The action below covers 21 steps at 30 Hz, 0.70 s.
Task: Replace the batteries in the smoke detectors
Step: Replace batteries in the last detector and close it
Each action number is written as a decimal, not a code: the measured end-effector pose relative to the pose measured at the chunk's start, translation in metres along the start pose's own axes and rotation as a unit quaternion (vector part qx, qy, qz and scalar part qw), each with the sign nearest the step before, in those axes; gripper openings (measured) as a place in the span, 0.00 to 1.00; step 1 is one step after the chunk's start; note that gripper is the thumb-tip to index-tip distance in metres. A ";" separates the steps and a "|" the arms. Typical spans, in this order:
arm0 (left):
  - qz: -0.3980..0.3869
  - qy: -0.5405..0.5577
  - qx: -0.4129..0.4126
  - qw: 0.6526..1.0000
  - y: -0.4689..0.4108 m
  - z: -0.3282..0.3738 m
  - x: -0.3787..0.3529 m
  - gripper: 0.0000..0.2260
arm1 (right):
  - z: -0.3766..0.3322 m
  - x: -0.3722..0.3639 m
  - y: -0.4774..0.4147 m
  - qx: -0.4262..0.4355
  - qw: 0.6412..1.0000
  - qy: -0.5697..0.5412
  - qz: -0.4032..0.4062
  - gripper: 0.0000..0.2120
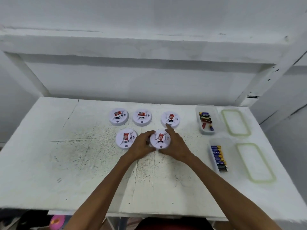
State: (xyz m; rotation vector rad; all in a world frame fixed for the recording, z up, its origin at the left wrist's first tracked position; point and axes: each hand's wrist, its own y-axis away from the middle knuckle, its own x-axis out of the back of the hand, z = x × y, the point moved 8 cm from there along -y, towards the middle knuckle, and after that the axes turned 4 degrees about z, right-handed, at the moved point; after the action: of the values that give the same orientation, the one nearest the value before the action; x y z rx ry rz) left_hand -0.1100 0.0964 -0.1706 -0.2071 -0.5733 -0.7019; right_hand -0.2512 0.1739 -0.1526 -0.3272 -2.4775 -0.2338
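Note:
Several round white smoke detectors with red labels lie on the white table. Three form a back row: left, middle and right. Two lie in front: one at the left and one in the middle. My left hand grips the left rim of the front middle detector with curled fingers. My right hand holds its right rim, the index finger stretched toward the back right detector.
A clear tub with mixed loose batteries stands at the back right, a second tub with a row of blue-and-gold batteries nearer me. Two clear lids with green seals lie to their right. A white shelf frame rises behind.

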 end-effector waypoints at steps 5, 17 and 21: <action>-0.004 0.113 0.036 0.993 -0.002 0.013 0.013 0.31 | -0.004 0.031 0.009 -0.007 0.996 -0.072 0.048 0.29; 0.018 0.359 0.134 0.924 -0.011 0.036 -0.013 0.20 | -0.002 0.043 0.006 -0.131 0.972 -0.193 0.011 0.23; -0.040 0.461 0.111 0.880 -0.016 0.054 -0.041 0.33 | -0.007 0.046 0.006 -0.128 0.971 -0.199 0.019 0.21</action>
State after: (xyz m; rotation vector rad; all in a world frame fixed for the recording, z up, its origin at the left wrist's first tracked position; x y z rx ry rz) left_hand -0.1687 0.1271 -0.1487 0.3674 0.2624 -0.7189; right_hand -0.2810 0.1864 -0.1189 -0.5785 -2.8357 -0.5180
